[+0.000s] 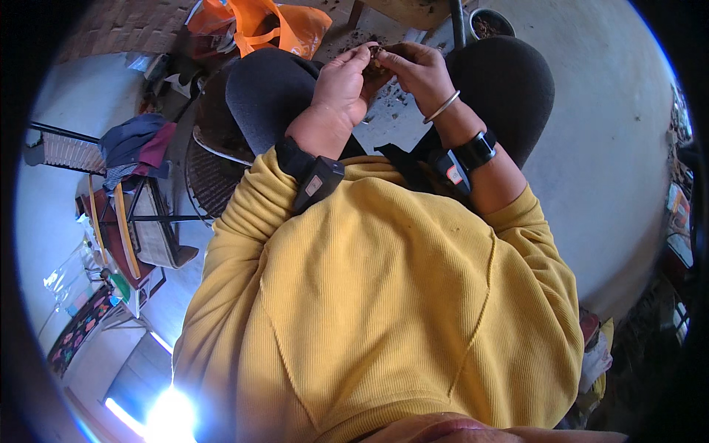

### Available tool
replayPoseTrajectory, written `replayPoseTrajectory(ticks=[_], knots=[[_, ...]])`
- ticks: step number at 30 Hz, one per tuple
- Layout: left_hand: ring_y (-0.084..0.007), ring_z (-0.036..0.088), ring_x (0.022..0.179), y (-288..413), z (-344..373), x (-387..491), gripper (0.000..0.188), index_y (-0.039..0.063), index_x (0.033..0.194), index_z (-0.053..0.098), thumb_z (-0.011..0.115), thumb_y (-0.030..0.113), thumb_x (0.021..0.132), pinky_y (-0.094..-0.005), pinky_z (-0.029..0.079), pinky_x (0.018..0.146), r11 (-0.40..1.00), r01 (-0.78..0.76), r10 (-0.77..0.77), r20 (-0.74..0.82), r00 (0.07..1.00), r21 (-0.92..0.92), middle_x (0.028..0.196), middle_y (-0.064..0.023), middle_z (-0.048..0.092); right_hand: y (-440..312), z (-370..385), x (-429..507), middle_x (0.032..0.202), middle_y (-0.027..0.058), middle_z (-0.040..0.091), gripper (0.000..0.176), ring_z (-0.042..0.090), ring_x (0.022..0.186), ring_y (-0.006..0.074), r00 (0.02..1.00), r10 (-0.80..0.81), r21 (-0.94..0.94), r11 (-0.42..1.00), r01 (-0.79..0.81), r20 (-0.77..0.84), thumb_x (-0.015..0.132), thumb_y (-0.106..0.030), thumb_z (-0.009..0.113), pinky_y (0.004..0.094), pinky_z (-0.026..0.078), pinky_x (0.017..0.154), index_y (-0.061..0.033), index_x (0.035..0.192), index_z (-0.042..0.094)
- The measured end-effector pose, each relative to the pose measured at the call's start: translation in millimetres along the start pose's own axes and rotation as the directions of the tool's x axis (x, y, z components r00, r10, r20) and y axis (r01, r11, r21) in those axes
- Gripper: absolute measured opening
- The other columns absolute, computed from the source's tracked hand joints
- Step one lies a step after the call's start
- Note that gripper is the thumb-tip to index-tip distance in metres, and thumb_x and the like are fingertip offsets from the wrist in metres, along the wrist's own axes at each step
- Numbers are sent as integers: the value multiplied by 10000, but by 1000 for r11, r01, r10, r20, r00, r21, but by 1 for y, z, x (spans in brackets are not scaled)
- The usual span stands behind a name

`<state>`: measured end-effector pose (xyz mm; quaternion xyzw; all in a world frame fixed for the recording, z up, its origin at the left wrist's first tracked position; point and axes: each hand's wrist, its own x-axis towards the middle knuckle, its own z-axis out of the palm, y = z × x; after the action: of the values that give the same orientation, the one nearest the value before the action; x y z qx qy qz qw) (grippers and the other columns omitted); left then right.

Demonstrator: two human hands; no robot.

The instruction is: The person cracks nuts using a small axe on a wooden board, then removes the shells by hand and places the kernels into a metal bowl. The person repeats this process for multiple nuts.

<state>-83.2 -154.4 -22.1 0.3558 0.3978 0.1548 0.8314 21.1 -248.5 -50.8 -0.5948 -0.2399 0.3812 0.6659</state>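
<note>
Both my hands meet between my knees at the top of the head view. My left hand and my right hand pinch a small brown, crumbly piece between thumbs and fingers; its exact kind cannot be told. A light bangle circles my right wrist, and a dark strapped device sits on each forearm. Dark crumbs lie scattered on the floor beneath and beyond the hands.
Past my right knee stands a metal bowl with brown bits in it. An orange bag lies beyond my left knee. At the left are a round woven basket and a chair with clothes. A wooden piece of furniture stands ahead.
</note>
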Motion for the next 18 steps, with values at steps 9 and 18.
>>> replayPoseTrajectory(ticks=[9,18], knots=[[-233,623,988,0,-11,7,206,31,1126,581,484,151,989,-388,512,926,983,58,-53,32,998,-176,1085,-117,618,1,3,-3,862,75,700,201,643,738,120,998,58,198,979,-52,-28,865,-142,687,223,509,648,21,983,685],[-243,618,997,3,-12,7,224,32,1135,563,470,181,996,-416,503,945,972,58,-53,27,998,-226,1089,-117,618,-1,0,-4,731,-19,564,192,417,540,27,993,118,312,943,-114,6,889,-119,662,173,313,465,16,1024,642]])
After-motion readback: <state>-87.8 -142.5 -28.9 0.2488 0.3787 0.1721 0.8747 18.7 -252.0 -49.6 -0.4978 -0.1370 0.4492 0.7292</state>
